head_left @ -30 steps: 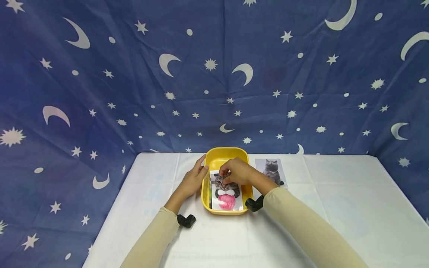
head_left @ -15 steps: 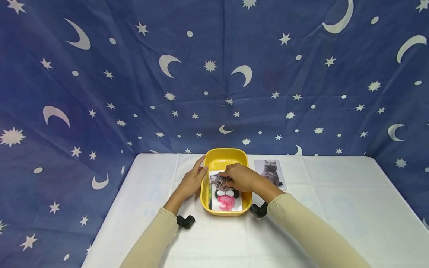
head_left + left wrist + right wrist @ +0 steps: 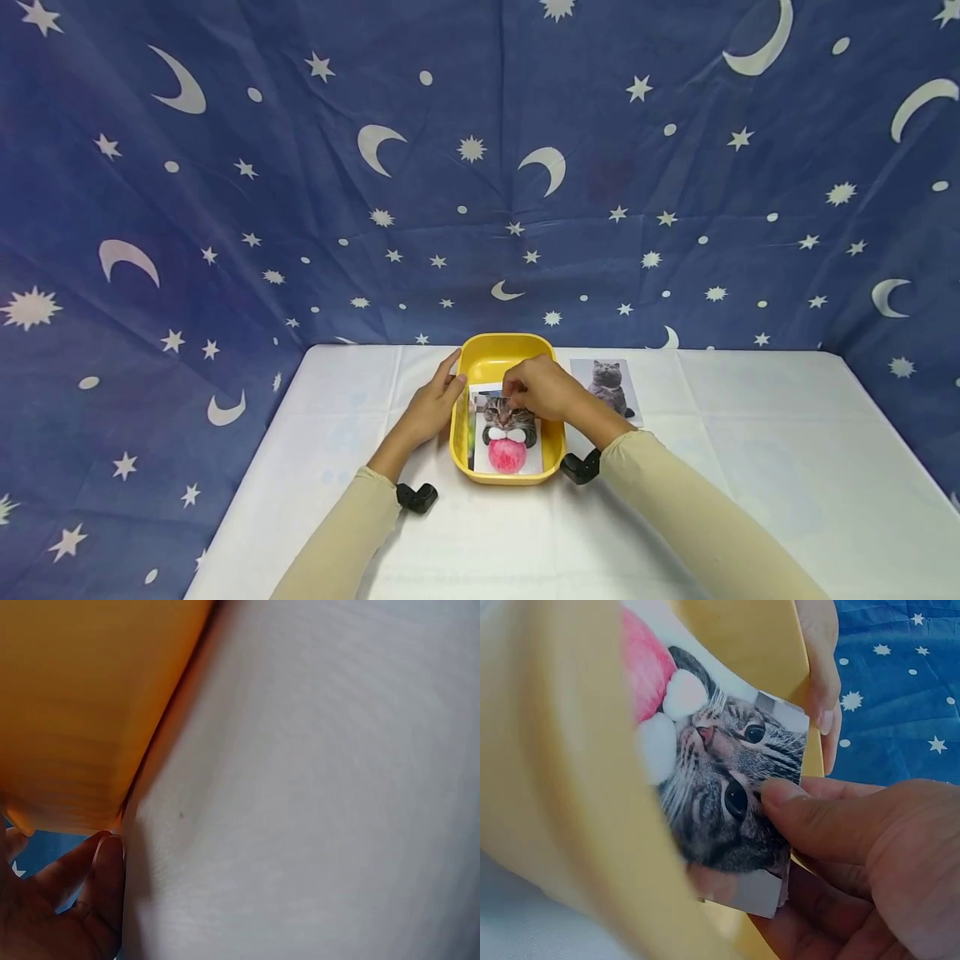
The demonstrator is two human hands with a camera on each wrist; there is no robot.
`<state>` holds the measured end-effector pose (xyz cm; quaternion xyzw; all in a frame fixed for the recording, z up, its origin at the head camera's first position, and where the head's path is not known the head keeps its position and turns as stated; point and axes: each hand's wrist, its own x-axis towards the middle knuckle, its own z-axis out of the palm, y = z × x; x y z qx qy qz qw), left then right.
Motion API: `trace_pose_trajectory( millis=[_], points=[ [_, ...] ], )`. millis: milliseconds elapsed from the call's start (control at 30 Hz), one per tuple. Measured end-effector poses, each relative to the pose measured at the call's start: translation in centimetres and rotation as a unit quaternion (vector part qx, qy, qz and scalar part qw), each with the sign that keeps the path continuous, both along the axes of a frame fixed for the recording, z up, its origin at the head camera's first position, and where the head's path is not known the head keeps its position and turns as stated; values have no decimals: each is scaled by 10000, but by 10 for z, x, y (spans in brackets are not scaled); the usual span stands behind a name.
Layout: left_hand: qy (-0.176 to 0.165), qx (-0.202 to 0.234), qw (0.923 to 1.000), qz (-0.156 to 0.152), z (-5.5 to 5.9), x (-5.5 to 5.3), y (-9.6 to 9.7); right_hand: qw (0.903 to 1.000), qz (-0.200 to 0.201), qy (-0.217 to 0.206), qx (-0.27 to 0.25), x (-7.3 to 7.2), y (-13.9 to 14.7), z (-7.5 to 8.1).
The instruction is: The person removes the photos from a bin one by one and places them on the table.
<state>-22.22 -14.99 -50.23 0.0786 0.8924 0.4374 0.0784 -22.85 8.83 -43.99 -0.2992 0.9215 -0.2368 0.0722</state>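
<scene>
A yellow plastic tub (image 3: 486, 343) sits on the table with a stack of photo cards in it. The top card (image 3: 507, 446) shows a tabby cat with a pink ball, and edges of other cards show beneath. My right hand (image 3: 542, 387) reaches into the tub and pinches the top card at its far edge; in the right wrist view the thumb (image 3: 784, 796) presses on the picture and the other fingers are behind the edge. My left hand (image 3: 433, 407) lies along the tub's left side, fairly straight fingers (image 3: 105, 870) touching the outer wall.
Right of the tub, a grey cat photo card (image 3: 609, 387) lies on the white-covered table (image 3: 720, 500). A blue cloth (image 3: 450, 167) with moons and stars hangs behind and at both sides. Each wrist wears a small black camera.
My right fingers have shifted at the far edge of the cards, dipping lower and then rising slightly. More of a card beneath shows there now. The left hand and tub have stayed put.
</scene>
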Motion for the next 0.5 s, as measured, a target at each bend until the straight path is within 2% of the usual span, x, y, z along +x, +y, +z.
trace_pose_trajectory(
  millis=[133,500],
  points=[
    [-14,-8,10000,6,0,0,1,9999,92,-98,60,0,0,-1],
    [-19,-37,10000,58,1,1,1,9973,550,-35,494,0,-1,-3]
  ],
)
